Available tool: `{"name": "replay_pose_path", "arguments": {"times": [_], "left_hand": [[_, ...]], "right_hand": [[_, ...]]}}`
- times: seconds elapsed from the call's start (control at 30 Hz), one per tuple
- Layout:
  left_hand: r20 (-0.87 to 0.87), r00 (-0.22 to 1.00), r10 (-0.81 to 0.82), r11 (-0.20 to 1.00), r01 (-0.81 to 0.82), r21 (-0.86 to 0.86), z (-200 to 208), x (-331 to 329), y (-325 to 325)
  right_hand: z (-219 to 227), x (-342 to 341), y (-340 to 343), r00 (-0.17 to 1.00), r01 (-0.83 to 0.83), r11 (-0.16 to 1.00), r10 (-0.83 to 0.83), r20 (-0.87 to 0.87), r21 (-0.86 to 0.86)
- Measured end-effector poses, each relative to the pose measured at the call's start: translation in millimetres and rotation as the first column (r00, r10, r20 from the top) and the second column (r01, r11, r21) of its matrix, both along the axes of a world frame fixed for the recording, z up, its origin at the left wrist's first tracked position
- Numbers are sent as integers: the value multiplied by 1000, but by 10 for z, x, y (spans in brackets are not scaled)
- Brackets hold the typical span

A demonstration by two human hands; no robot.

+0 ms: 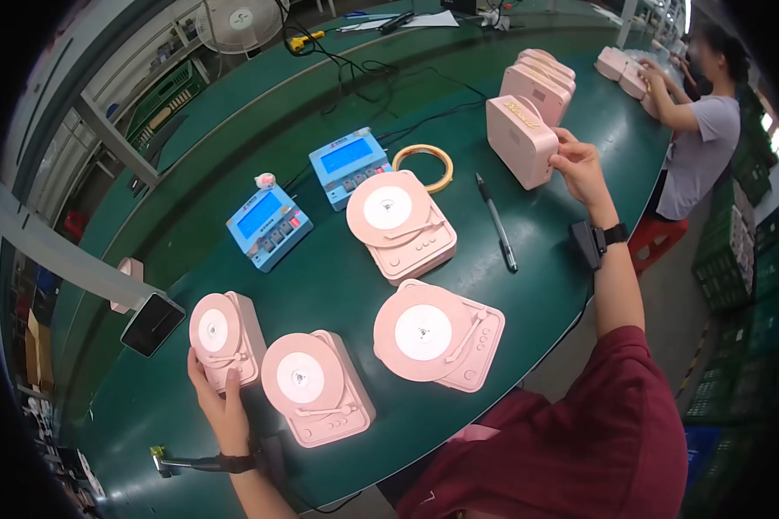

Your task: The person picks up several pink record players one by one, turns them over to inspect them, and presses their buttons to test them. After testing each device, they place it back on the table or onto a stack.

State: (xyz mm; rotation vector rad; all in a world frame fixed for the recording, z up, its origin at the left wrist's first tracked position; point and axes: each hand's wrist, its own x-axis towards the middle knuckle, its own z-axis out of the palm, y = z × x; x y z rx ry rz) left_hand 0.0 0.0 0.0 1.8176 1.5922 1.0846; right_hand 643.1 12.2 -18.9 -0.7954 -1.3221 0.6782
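Observation:
At the left, a pink toy record player (pixel 249 324) with a white-labelled disc sits on the green table, and my left hand (pixel 220 413) grips its near end between thumb and fingers. Far to the right, my right hand (pixel 582 171) pinches the lower corner of another pink record player (pixel 518 143), which stands on its edge in front of a row of similar ones (pixel 541 82). Beside my left hand lies a pink record player (pixel 301 378), face up. Two more, a middle one (pixel 388 208) and a nearer one (pixel 424 333), lie to its right.
Two blue devices with screens (pixel 264 223) (pixel 348 160) stand behind the players, with a roll of yellow tape (pixel 441 177) alongside. A pen (pixel 498 227) lies near my right arm. Cables (pixel 355 73) cross the back. A co-worker (pixel 705 121) handles pink parts at the far right.

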Motion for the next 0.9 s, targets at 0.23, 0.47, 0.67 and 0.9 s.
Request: {"name": "replay_pose_path", "arguments": {"times": [0.23,0.47,0.67,0.9], "left_hand": [[4,1000,4,1000,-4,25,-28,41,28],[38,999,15,999,-16,37,10,80,17],[5,999,43,998,-43,53,6,37,-2],[-28,1000,8,996,-5,84,-36,54,25]], "right_hand": [[56,23,-31,997,80,988,-82,-7,-130],[19,26,15,889,431,867,-456,-49,-250],[251,-443,283,484,803,596,-636,601,-15],[273,140,593,304,789,554,-729,613,267]]}}
